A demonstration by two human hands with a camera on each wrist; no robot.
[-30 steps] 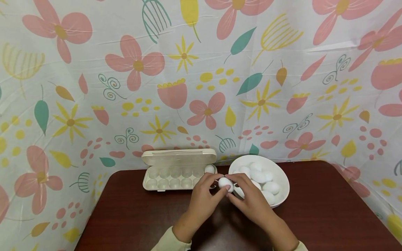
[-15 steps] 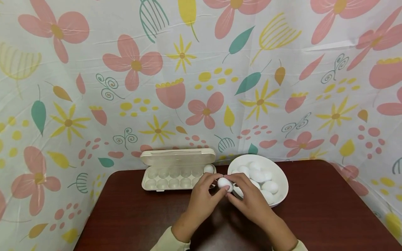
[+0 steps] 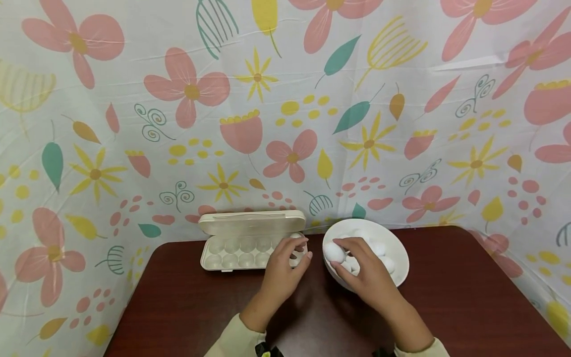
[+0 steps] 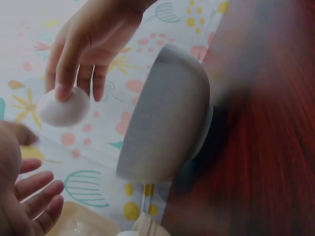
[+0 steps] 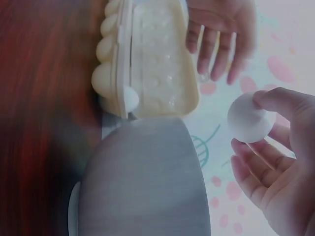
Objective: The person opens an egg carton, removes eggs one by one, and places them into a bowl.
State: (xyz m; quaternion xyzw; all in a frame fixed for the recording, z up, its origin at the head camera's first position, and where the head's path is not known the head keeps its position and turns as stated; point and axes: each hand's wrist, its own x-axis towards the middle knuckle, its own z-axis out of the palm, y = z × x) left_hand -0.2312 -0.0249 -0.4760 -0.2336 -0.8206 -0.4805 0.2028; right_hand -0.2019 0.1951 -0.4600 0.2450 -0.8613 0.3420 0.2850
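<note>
My right hand (image 3: 368, 272) pinches a white egg (image 3: 334, 252) between thumb and fingers, at the left side of a white bowl (image 3: 401, 248). In the right wrist view that egg (image 5: 250, 118) is held up beyond the bowl's side (image 5: 147, 187). Several more white eggs (image 3: 379, 249) lie in the bowl, partly hidden by my hand. My left hand (image 3: 281, 272) holds nothing, thumb and fingers apart, in front of the right end of an open egg carton (image 3: 252, 216). One white egg (image 3: 296, 235) sits in the carton's back right cup, partly covered by the fingers.
The carton's hinged lid stands up at the back, close to a flower-patterned cloth (image 3: 294, 99) hung behind the table. The dark red-brown table (image 3: 187, 312) has rounded back corners. Carton and bowl stand side by side near its back edge.
Both hands held one egg together between carton and bowl. Now my left hand has let go and moved left; my right hand has moved right with the egg, over the bowl's left side.
</note>
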